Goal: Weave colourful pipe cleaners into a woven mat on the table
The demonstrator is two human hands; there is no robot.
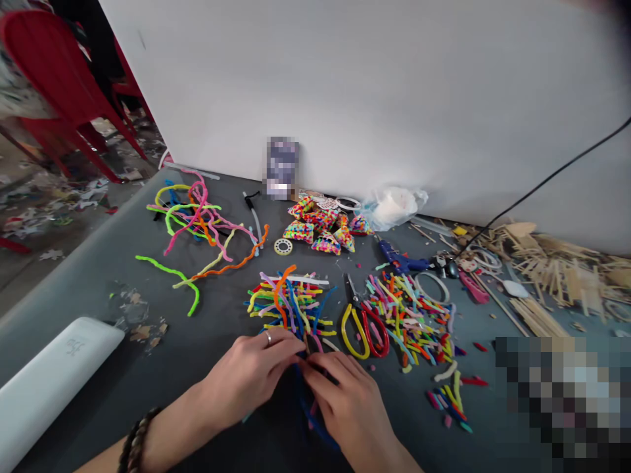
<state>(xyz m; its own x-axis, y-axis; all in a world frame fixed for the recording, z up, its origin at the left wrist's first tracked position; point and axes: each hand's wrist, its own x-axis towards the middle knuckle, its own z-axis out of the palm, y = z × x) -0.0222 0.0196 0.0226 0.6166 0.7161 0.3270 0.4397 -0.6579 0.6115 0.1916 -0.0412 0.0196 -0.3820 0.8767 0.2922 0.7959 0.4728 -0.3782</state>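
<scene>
In the head view, a bundle of many-coloured pipe cleaners [296, 295], laid crosswise over one another, lies in front of my fingers. My left hand [259, 364], with a ring and a dark bracelet, pinches at the near edge of the bundle. Close against it, my right hand [345, 387] has its fingers bent together on the pipe cleaners. Blue and pink strands hang below between the hands, and the fingertips hide the exact spot they grip. Scissors [355, 301] with yellow and red handles rest just right of the bundle, beside a pile of short cut pipe cleaners [414, 318].
Long pipe cleaners [202, 223] lie tangled at the back left. A white device [59, 381] sits front left. Several colourful dotted packets [315, 230], a plastic bag [397, 207] and a blue glue gun [401, 261] stand behind. Wooden sticks [542, 269] spread at the right, under a black cable [547, 174].
</scene>
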